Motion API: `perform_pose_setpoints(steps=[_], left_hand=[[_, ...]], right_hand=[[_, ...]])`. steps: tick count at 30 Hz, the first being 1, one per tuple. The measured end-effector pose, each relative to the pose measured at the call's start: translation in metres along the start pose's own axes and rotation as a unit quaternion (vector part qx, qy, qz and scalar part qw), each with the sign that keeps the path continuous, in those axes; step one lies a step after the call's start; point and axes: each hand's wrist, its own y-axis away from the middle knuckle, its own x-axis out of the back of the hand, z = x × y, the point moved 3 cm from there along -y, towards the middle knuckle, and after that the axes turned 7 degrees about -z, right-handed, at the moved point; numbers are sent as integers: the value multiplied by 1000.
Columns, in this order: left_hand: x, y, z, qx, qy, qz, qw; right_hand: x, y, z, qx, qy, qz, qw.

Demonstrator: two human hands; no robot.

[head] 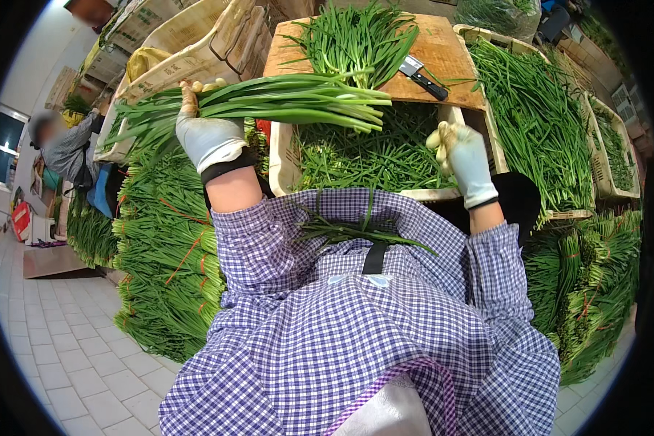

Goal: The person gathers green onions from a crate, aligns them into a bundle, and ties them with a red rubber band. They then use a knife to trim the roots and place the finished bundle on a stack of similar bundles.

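My left hand (207,131), in a soiled white glove, is closed around a bunch of long green leafy stalks, likely garlic chives (305,101), held level with the pale cut ends to the right. Over the right end of a plastic crate (283,163) of loose green leaves is my gloved right hand (458,150), its fingers curled; whether something small is in them cannot be told. Beyond the crate, a wooden board (447,49) bears a heap of the same greens (359,43) and a knife with a black handle (425,79). Loose stalks (359,231) lie on my checked apron.
Crates of greens (539,125) stand at the right, with tied bundles (583,289) below. More bundles with red ties (169,250) are piled at the left, under stacked pale crates (196,43). A person (71,147) sits at the far left.
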Motion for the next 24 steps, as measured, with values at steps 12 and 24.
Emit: perform_pose_setpoints(steps=[12,24], left_hand=[[-23,27,-15,178,444,-349,806],[-28,50,-17,133,332,-419,834]], right_hand=[[-88,29,-54,102,-485,-273,824],[-58,27,-44,88,-205,-106,969]])
